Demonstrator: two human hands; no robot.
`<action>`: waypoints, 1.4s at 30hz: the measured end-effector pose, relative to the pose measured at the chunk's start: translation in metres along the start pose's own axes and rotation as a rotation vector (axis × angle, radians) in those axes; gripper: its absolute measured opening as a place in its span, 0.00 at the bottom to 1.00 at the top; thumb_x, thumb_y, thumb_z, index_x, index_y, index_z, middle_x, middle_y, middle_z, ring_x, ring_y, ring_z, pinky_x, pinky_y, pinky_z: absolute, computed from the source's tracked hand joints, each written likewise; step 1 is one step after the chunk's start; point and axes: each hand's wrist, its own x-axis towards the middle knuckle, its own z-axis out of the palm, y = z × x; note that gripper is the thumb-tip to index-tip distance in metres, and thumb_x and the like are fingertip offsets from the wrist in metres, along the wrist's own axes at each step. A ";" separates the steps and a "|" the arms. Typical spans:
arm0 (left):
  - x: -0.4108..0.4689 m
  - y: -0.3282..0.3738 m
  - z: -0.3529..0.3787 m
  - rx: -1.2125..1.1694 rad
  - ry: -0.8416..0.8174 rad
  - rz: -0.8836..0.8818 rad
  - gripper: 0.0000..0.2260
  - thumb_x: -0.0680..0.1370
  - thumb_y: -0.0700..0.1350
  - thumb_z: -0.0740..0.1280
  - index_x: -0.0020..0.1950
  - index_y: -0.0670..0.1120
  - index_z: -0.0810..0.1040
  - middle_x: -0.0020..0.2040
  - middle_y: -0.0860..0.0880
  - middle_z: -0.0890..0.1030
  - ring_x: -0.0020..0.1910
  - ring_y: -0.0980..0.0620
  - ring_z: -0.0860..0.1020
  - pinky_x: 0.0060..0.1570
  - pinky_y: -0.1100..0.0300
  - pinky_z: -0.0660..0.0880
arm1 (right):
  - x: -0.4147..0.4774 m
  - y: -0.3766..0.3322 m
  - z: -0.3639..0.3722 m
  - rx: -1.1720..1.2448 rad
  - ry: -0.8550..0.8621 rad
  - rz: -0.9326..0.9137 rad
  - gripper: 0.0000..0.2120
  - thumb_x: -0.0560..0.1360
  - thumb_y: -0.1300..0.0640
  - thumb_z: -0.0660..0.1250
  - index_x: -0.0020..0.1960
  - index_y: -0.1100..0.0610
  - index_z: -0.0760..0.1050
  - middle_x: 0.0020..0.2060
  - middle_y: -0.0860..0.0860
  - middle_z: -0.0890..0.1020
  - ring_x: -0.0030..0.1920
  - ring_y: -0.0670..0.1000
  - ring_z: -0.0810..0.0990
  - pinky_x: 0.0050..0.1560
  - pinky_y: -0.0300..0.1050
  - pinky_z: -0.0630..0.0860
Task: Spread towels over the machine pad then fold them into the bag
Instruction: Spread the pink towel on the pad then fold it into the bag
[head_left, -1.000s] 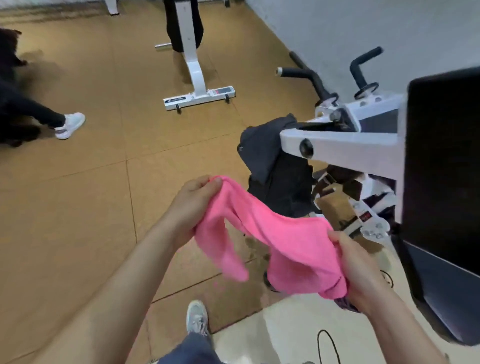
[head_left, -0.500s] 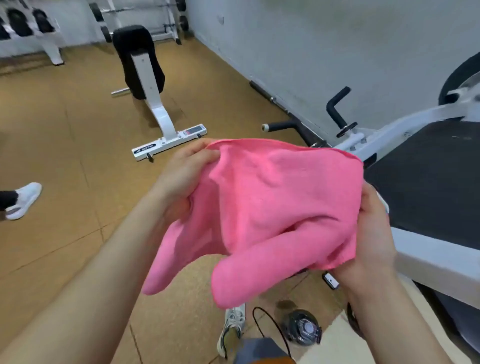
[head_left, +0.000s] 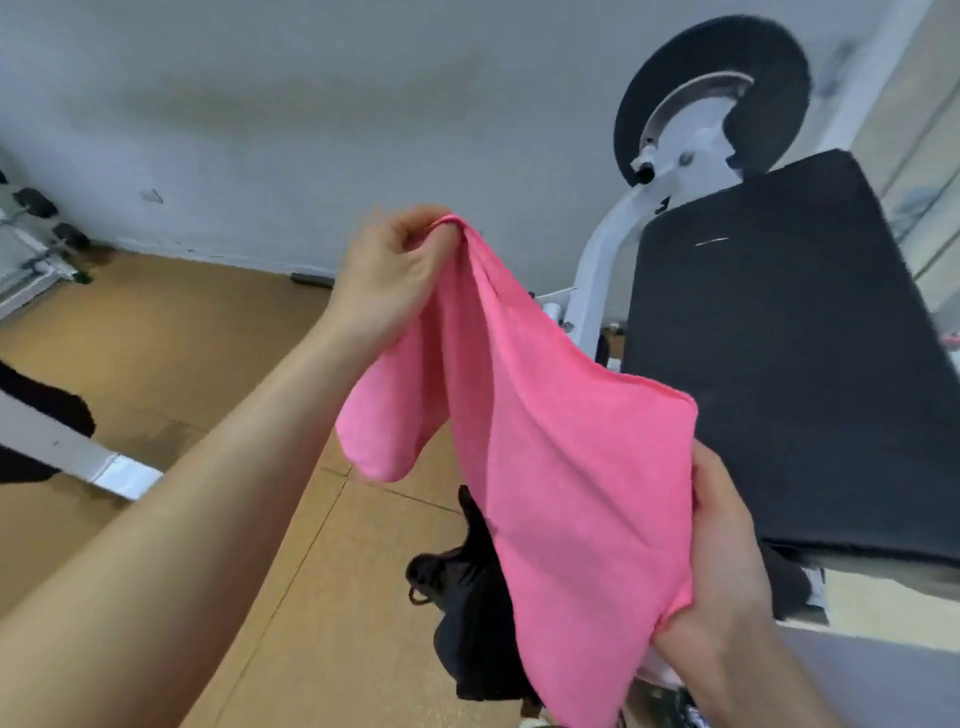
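The bare left arm reaches up and forward, and the left hand (head_left: 393, 278) pinches the top corner of the pink towel (head_left: 561, 467) between thumb and curled fingers. The right hand (head_left: 727, 556) is lower, at the towel's right edge, gripping the cloth with its fingers tucked behind it and its forearm angled downward.
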 end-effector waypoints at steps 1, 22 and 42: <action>0.026 0.000 0.011 0.033 -0.023 0.053 0.10 0.78 0.47 0.62 0.37 0.53 0.77 0.30 0.60 0.76 0.33 0.64 0.73 0.40 0.61 0.70 | 0.005 -0.004 0.001 0.020 0.027 -0.056 0.21 0.78 0.48 0.61 0.32 0.53 0.83 0.28 0.48 0.79 0.28 0.48 0.79 0.31 0.38 0.77; 0.201 -0.137 0.171 -0.312 -0.618 -0.061 0.12 0.79 0.56 0.60 0.42 0.52 0.77 0.39 0.48 0.85 0.39 0.46 0.84 0.45 0.48 0.81 | 0.096 -0.014 0.058 -0.109 0.488 -0.759 0.08 0.73 0.60 0.67 0.49 0.59 0.82 0.41 0.56 0.83 0.41 0.54 0.83 0.47 0.48 0.79; 0.071 -0.052 0.269 0.023 -1.077 0.922 0.08 0.73 0.43 0.66 0.52 0.47 0.79 0.46 0.51 0.73 0.45 0.48 0.75 0.45 0.51 0.74 | 0.108 -0.126 -0.069 -1.418 1.662 -0.425 0.11 0.72 0.60 0.62 0.54 0.56 0.77 0.51 0.57 0.80 0.52 0.61 0.79 0.44 0.48 0.72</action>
